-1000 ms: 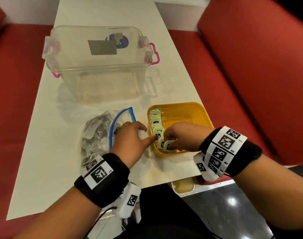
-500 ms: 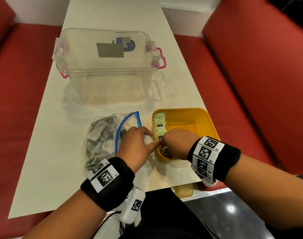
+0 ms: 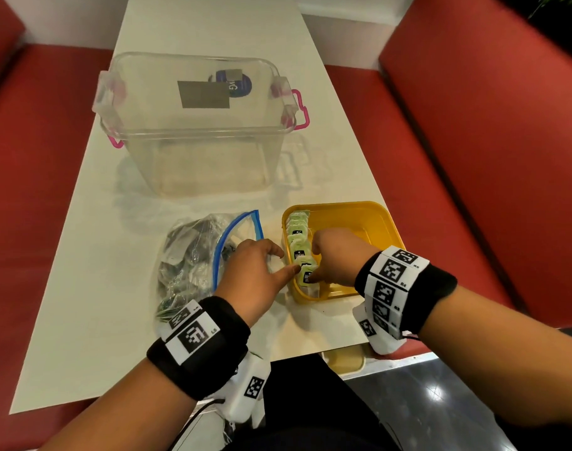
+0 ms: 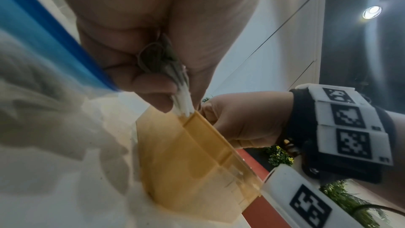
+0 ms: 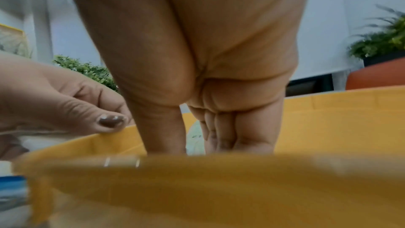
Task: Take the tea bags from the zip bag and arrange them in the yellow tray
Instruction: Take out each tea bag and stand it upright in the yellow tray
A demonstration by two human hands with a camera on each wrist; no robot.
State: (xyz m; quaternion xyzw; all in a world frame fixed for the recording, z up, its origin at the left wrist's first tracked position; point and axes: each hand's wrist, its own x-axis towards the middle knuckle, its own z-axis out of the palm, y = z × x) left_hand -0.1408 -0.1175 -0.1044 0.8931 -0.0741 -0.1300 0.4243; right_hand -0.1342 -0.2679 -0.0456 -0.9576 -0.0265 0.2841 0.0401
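- tea bags (image 3: 300,247), small pale green paper sachets with dark print, stand on edge in one row along the left wall of the yellow plastic tray (image 3: 375,211); more of them lie loose inside the clear zip bag (image 3: 193,255).
- the clear zip bag with its blue zip strip lies crumpled on the white worktop (image 3: 83,255), just left of the tray, its mouth open toward the tray.
- the left hand (image 3: 253,275) sits between the zip bag and the tray; its thumb reaches to the tray's left rim, and the left wrist view shows its curled fingers (image 4: 153,89) pinching a small bundle of white paper tags and strings (image 4: 175,82) just above that rim.
- the yellow plastic tray stands near the worktop's front right edge; its right part shows bare floor.
- the right hand (image 3: 335,258) is down inside the tray at the near end of the row, fingers and thumb pointing down around the nearest tea bag; whether they grip it or only touch it cannot be told.
- a large clear plastic storage box with pink latches (image 3: 193,125) stands farther back on the worktop, well apart from the hands.
- red padded seats (image 3: 489,157) run along both sides of the worktop.
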